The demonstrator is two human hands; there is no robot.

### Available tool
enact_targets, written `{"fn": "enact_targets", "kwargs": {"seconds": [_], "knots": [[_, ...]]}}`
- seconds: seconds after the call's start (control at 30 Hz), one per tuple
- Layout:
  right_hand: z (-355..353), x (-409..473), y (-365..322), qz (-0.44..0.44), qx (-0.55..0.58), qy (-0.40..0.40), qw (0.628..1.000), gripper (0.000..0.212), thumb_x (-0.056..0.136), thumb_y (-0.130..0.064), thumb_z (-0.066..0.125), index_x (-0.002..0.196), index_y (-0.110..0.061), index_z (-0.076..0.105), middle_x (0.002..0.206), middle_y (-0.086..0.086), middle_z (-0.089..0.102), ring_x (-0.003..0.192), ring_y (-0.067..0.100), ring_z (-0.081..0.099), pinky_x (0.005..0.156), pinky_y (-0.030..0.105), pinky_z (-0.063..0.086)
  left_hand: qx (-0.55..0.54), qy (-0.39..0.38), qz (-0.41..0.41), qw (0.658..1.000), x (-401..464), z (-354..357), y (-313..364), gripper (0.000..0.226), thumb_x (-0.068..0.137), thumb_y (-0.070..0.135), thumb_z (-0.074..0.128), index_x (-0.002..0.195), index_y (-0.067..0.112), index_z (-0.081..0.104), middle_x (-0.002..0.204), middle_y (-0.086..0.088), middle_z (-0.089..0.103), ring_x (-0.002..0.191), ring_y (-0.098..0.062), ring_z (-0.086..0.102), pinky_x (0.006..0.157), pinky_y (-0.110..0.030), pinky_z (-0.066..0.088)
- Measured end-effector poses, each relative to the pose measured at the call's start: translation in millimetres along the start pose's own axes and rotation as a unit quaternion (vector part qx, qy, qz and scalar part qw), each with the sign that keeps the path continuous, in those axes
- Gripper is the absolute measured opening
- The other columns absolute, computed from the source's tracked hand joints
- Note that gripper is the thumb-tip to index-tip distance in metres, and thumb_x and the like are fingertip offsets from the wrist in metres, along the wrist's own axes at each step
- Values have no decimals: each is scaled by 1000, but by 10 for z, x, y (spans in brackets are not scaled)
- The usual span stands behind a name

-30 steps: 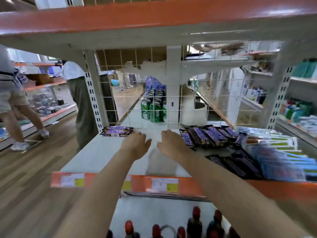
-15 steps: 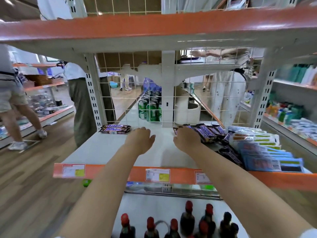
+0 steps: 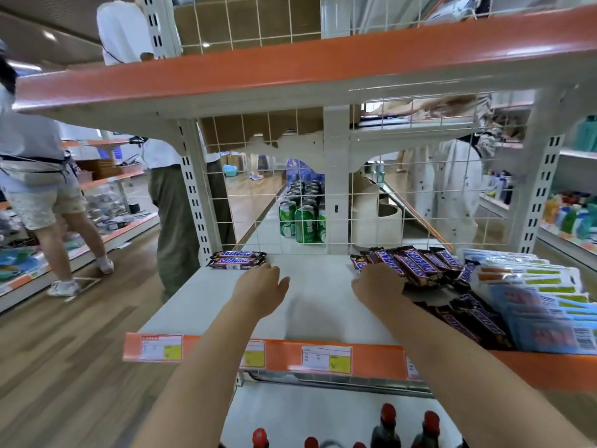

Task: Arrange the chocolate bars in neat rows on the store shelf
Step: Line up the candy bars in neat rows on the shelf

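Left hand (image 3: pixel 258 291) hovers relaxed beside two stacked Snickers bars (image 3: pixel 236 259) on the white shelf (image 3: pixel 206 295); right hand (image 3: pixel 378 286), grip indiscernible, reaches the fanned Snickers pile (image 3: pixel 416 263).

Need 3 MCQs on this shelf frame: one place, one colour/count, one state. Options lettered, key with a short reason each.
1. Where does the small stack of brown-wrapped chocolate bars lie?
A back-left of the white shelf
B front-right
C floor

2. Colour of the shelf's front price strip?
A blue
B orange
C green

3. The left hand is:
A gripping a bar
B open above the shelf
C holding a can

Key: A, it lies by the wire back grid, left; B, the strip is orange; B, fingers loose, nothing held.
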State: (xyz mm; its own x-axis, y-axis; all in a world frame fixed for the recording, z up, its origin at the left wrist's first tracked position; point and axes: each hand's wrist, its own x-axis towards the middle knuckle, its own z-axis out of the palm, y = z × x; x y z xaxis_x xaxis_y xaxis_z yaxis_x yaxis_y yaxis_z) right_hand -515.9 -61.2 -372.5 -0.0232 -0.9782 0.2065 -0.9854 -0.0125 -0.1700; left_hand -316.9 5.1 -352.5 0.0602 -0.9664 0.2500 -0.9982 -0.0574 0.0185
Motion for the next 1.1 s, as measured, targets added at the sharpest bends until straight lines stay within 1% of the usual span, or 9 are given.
{"fn": "enact_targets", "kwargs": {"seconds": [0.13, 0.27, 0.4, 0.5, 0.57, 0.7, 0.83, 0.97, 1.1], "knots": [[29, 100, -50, -1, -68, -22, 997, 36, 93, -28, 49, 123, -10, 56, 121, 10, 55, 111, 26, 56, 84, 32, 47, -4, 1, -5, 1000, 18, 40, -85, 42, 99, 38, 33, 113, 5, 55, 119, -10, 57, 108, -26, 54, 83, -34, 45], [37, 167, -111, 15, -108, -44, 993, 38, 92, -24, 52, 127, -10, 53, 127, 10, 52, 116, 26, 53, 87, 31, 47, -1, -6, -8, 1000, 33, 73, -137, 42, 100, 37, 32, 118, 6, 54, 121, -11, 55, 112, -26, 52, 86, -34, 44], [88, 179, -180, 2, -136, -45, 990, 39, 89, -17, 55, 128, -8, 52, 125, 9, 52, 117, 26, 52, 89, 33, 46, -6, -10, -16, 1000, 47, 126, -186, 42, 100, 37, 32, 116, 6, 54, 121, -10, 54, 112, -26, 51, 85, -35, 43], [137, 180, -185, 4, -124, -34, 992, 38, 91, -14, 51, 128, -7, 52, 126, 9, 51, 117, 26, 52, 89, 34, 46, -7, -13, -18, 1000, 44, 142, -192, 41, 100, 37, 32, 113, 6, 55, 120, -9, 54, 111, -26, 51, 83, -35, 43], [130, 184, -171, 9, -110, -34, 993, 38, 89, -15, 54, 127, -7, 53, 126, 10, 51, 116, 26, 52, 88, 34, 47, -8, -18, -16, 1000, 34, 150, -192, 40, 100, 36, 32, 112, 5, 55, 119, -10, 54, 110, -26, 51, 82, -34, 43], [116, 209, -161, 49, -52, -59, 996, 43, 88, -18, 56, 130, -8, 50, 128, 13, 49, 118, 29, 50, 90, 36, 45, -10, -13, -15, 1000, 23, 150, -210, 40, 100, 36, 31, 110, 6, 55, 117, -9, 56, 108, -25, 52, 82, -33, 43], [141, 210, -137, 51, -21, -48, 997, 41, 88, -18, 56, 127, -8, 52, 125, 13, 50, 115, 29, 52, 88, 37, 47, -7, -9, -15, 1000, 15, 116, -210, 40, 100, 37, 31, 113, 7, 55, 118, -8, 55, 108, -24, 52, 82, -33, 44], [137, 192, -127, 22, -29, -15, 999, 35, 90, -19, 55, 123, -8, 54, 120, 12, 53, 108, 28, 58, 81, 35, 51, -4, -2, -10, 1000, 3, 93, -228, 40, 100, 38, 32, 111, 8, 55, 116, -7, 56, 105, -23, 53, 80, -31, 44], [53, 187, -149, -83, -93, 26, 992, 33, 90, -15, 56, 122, -6, 56, 121, 9, 51, 112, 26, 55, 84, 33, 50, 6, 3, -10, 1000, -27, 59, -228, 39, 99, 38, 32, 112, 8, 55, 116, -7, 56, 105, -24, 54, 80, -31, 43]]}}
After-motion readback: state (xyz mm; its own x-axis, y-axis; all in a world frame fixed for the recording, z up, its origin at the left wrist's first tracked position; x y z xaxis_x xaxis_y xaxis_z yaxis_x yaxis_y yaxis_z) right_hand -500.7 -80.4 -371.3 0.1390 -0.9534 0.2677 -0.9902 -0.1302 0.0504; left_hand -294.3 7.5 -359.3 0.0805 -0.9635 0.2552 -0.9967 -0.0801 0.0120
